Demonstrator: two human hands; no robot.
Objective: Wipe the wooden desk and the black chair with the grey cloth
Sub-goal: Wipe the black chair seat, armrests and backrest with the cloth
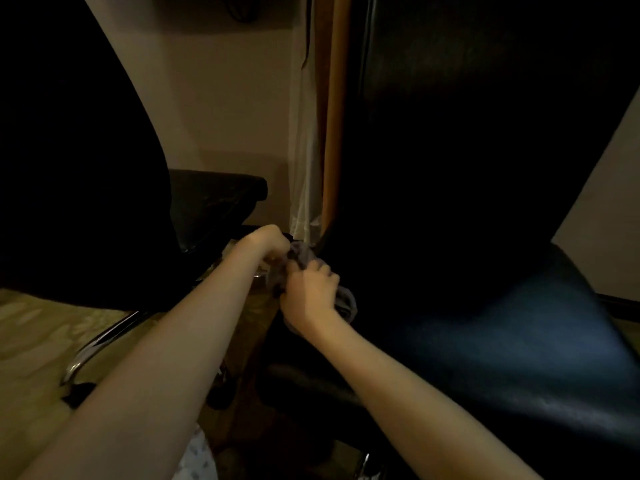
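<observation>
**Grey cloth**
- Handling (judged): soft, light, limp fabric. It bunches and folds freely, has no stiffness and is not fragile. Slip risk in the hand looks low.
- Best hold (judged): gather a wad in the palm so a flat pad of fabric faces the part being wiped. Loose ends may drag or snag on chair hardware.
- Location: ctr of frame, just below the middle, bunched btwn both hands. It sits against the lower left edge of the black chair backrest, which fills the right half of the frame. One fold hangs out to the lower right of the lower hand.

**Fingers**
- Left hand: fingers curled, gripping the upper end of the cloth. Fingertips are hidden.
- Right hand: fingers curled round the lower part of the cloth, knuckles up. Fabric shows above the knuckles and to the right.
- The hands are close together, w/ the cloth spanning the gap.

**Step (judged)**
- Either regripping the cloth or rubbing the backrest edge; cannot tell which.

**Surroundings**
- Left of frame: second chair.
- Lower left: its chrome leg, resting on patterned carpet.
- Upper ctr: pale curtain.
- Wooden surface: not identifiable in this view.
</observation>
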